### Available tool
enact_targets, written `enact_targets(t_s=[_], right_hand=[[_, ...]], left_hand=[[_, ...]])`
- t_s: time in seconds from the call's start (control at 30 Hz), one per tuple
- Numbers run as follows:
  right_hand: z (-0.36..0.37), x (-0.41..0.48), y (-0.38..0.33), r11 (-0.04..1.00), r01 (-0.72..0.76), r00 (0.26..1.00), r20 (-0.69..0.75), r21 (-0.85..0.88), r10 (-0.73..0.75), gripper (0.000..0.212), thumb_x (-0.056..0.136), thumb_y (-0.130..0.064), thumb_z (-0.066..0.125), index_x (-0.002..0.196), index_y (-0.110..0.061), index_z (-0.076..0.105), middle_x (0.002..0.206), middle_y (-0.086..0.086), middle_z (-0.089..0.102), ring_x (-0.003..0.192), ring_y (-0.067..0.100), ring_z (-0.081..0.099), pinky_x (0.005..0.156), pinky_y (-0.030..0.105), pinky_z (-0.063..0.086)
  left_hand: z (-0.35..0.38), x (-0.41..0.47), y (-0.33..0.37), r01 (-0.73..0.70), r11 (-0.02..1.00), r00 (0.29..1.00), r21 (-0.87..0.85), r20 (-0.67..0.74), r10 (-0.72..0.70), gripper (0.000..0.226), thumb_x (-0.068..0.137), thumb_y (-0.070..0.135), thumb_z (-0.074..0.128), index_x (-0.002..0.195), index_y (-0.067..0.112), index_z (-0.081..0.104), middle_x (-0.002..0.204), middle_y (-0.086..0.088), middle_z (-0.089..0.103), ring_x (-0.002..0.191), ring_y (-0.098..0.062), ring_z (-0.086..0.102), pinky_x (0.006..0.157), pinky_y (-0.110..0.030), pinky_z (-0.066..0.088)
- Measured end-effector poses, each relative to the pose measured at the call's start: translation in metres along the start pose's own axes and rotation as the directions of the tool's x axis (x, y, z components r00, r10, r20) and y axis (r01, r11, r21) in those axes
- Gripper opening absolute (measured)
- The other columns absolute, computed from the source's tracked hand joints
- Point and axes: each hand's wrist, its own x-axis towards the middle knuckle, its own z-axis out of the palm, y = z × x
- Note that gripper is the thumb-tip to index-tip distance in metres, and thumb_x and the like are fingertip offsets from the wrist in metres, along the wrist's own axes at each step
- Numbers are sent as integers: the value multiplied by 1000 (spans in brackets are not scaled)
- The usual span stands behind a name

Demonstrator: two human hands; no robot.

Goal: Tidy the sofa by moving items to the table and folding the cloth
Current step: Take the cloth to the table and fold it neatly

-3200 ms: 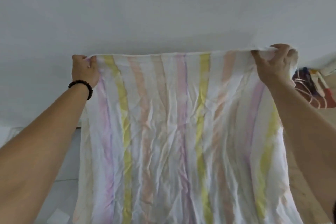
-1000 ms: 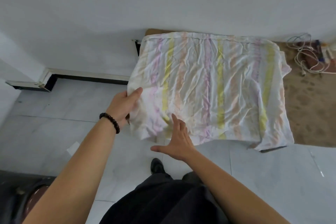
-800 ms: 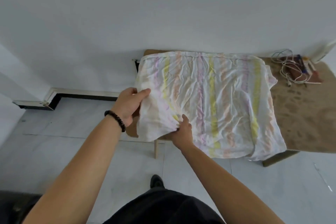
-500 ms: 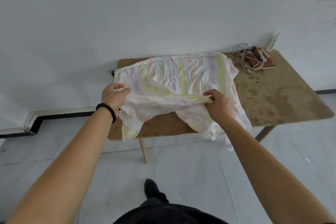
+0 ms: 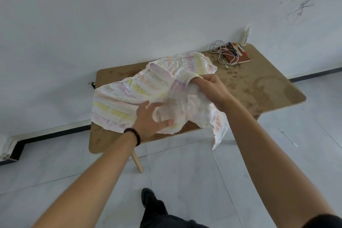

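- The cloth (image 5: 129, 96) lies rumpled over the left half of the table (image 5: 259, 89), one corner hanging off the table's front edge; I judge the tabletop is serving as a folding surface
- The left hand (image 5: 149, 118), at the table's front edge, rests on the cloth with fingers spread and loose, likely pinning it
- The right hand (image 5: 212, 89), above the table's middle, has its fingers clenched round a bunched fold, raised as if to carry it across
- A cable (image 5: 222, 55), notebook (image 5: 242, 59) and bottle (image 5: 245, 36) sit at the table's far right corner, outside the folding area; the bottle's label is too small to read
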Motion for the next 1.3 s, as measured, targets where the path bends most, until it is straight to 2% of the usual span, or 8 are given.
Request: enact_targets(t_s=[0.17, 0.3, 0.43, 0.57, 0.7, 0.9, 1.13, 1.3], right_hand=[[5, -3, -8, 997, 14, 996, 92, -75, -7, 72, 73, -55, 61, 76, 16, 52, 72, 11, 40, 61, 26, 31, 55, 33, 25], [3, 3, -6, 997, -1, 995, 97, -80, 9, 73, 75, -55, 63, 90, 16, 60, 77, 13, 51, 70, 27, 44, 65, 37, 33], [-11, 21, 2, 961, 39, 999, 8, -273, -38, 27, 73, -33, 83, 98, -37, 76, 89, -19, 72, 81, -3, 65, 70, 9, 47], [-37, 49, 25, 555, -103, 994, -103, -825, 32, 42, 81, -19, 75, 118, -36, 66, 85, -11, 60, 76, 7, 58, 60, 25, 41], [-40, 77, 35, 405, -228, 956, -282, -886, -79, 42, 87, -11, 58, 120, -36, 68, 118, 0, 63, 101, 24, 63, 73, 33, 50], [-60, 99, 51, 664, -437, 825, -565, -607, 27, 26, 97, -26, 52, 115, -23, 71, 114, 10, 68, 102, 34, 61, 74, 34, 47], [-23, 91, 83, 858, -413, 803, -567, -305, 185, 25, 104, -35, 32, 104, -16, 47, 85, 8, 65, 60, 24, 72, 69, 48, 61], [-7, 97, 94, 763, -346, 873, -485, -546, 49, 23, 94, -40, 46, 99, -18, 48, 93, 3, 59, 82, 25, 56, 70, 37, 42]], left_hand=[[57, 11, 16, 45, 997, 997, 69, -73, -40, 90, 59, 88, 52, 134, 40, 41, 124, -3, 40, 123, -23, 33, 100, -34, 37], [53, 26, 22, -27, 999, 981, -30, -193, 20, 34, 93, 55, 47, 100, 24, 58, 87, 8, 46, 81, -14, 53, 63, -19, 38], [17, 35, 5, -17, 935, 915, -355, -382, -129, 14, 98, 15, 41, 91, 18, 53, 79, 10, 54, 79, -16, 53, 62, -22, 37], [-65, 37, -12, -76, 865, 872, -497, -454, -184, 13, 92, 12, 46, 92, 14, 59, 82, 8, 58, 79, -13, 51, 67, -25, 41], [-147, 35, -4, -210, 967, 796, -145, -600, 83, 14, 81, 34, 55, 77, 22, 60, 64, 14, 57, 60, 0, 50, 56, -21, 40], [-224, 22, -50, -3, 805, 686, 593, -584, 433, 27, 86, 42, 68, 103, 20, 65, 80, 0, 64, 68, -26, 61, 56, -32, 45], [-171, 15, -121, 261, 780, 852, 569, -516, 91, 24, 97, 27, 51, 104, 10, 66, 93, -14, 54, 88, -34, 51, 67, -41, 42], [-137, 26, -143, 533, 798, 842, 281, -270, -467, 51, 102, 44, 22, 106, 11, 61, 99, -17, 65, 86, -33, 61, 70, -33, 45]])
